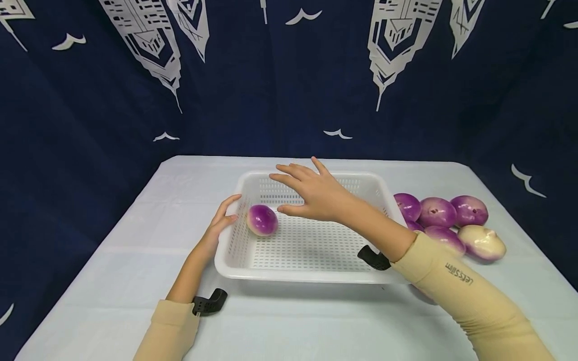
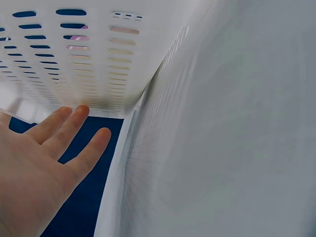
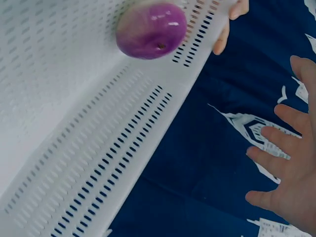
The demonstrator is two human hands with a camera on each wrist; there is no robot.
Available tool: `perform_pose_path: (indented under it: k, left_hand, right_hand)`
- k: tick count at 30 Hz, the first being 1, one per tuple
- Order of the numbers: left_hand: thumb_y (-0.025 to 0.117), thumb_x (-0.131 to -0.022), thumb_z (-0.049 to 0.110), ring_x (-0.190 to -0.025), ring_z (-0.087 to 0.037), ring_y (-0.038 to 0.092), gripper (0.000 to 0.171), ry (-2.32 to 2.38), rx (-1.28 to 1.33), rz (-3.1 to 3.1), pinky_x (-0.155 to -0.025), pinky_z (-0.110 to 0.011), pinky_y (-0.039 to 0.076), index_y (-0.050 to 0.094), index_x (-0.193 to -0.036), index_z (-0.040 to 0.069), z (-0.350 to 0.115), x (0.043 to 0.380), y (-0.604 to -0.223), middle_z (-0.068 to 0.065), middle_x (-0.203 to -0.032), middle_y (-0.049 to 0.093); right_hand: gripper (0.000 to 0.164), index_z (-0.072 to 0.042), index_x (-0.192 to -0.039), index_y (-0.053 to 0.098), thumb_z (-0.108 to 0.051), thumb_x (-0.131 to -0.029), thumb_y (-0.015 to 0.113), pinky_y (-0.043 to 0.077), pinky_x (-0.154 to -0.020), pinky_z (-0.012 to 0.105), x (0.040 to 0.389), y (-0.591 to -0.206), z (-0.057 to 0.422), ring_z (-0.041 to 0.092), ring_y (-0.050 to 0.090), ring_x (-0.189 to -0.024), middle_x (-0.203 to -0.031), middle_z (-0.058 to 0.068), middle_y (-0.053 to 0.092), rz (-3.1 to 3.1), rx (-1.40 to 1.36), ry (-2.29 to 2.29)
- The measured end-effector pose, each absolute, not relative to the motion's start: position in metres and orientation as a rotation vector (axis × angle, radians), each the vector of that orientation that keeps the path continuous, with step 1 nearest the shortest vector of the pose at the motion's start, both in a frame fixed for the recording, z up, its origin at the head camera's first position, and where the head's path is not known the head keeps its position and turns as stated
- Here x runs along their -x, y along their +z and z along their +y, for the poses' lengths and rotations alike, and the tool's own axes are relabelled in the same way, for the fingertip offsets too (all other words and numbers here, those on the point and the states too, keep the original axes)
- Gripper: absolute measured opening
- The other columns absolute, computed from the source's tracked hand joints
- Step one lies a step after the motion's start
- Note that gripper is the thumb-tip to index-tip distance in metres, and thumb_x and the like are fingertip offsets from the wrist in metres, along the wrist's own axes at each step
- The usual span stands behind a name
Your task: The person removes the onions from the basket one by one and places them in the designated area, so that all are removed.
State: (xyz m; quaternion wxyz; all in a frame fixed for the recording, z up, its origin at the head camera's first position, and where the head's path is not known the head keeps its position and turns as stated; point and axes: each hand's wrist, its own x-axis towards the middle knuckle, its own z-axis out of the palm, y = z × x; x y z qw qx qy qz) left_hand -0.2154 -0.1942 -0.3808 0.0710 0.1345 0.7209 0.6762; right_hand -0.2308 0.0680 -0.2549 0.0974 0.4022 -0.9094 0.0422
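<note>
A white perforated plastic basket [image 1: 307, 276] stands on the table, and one shiny purple-and-cream onion [image 1: 262, 220] lies in its left part. At the basket's left end, my left hand [image 1: 215, 228] touches the rim, with the fingers fairly straight along the outer wall in the left wrist view. Above the basket, right of the onion, my right hand [image 1: 316, 193] hovers with fingers spread and nothing held. That same onion [image 3: 151, 29] shows near the basket wall in the right wrist view, apart from the right hand [image 3: 289, 153].
Several more purple onions [image 1: 437, 212] sit in a group right of the basket, one paler onion [image 1: 482, 242] among them. My right forearm partly hides them. A white cloth covers the table [image 1: 135, 281], and a dark blue patterned curtain [image 1: 271, 90] hangs behind.
</note>
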Motion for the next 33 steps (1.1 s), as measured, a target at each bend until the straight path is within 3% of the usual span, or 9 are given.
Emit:
perform_pose_path:
  k: [7, 15, 33]
  left_hand:
    - [0.031, -0.090, 0.023, -0.113, -0.036, 0.045, 0.055, 2.013, -0.391, 2.178, -0.080, -0.045, 0.051, 0.016, -0.142, 0.028, -0.194, 0.214, -0.382, -0.013, -0.146, 0.019]
    - [0.032, -0.089, 0.021, -0.108, -0.030, 0.048, 0.055, 2.046, -0.401, 2.142, -0.078, -0.043, 0.051, 0.017, -0.142, 0.026, -0.193, 0.213, -0.379, -0.014, -0.145, 0.021]
    - [0.031, -0.089, 0.021, -0.108, -0.029, 0.049, 0.055, 2.034, -0.413, 2.144, -0.078, -0.041, 0.052, 0.017, -0.142, 0.026, -0.194, 0.213, -0.377, -0.014, -0.146, 0.019]
  right_hand:
    - [0.064, -0.029, -0.141, 0.031, -0.054, -0.085, 0.049, 0.008, -0.112, 0.055, 0.241, -0.272, 0.049, 0.017, 0.034, -0.134, -0.147, -0.003, 0.032, -2.794, -1.229, 0.082]
    - [0.064, -0.028, -0.140, 0.033, -0.053, -0.084, 0.050, 0.012, -0.111, 0.056, 0.254, -0.290, 0.034, 0.017, 0.037, -0.132, -0.146, -0.003, 0.035, -2.927, -1.262, 0.085]
    - [0.075, -0.025, -0.143, 0.026, -0.048, -0.080, 0.060, 0.015, -0.110, 0.057, 0.265, -0.319, 0.017, 0.020, 0.028, -0.137, -0.149, 0.001, 0.026, -3.124, -1.336, 0.217]
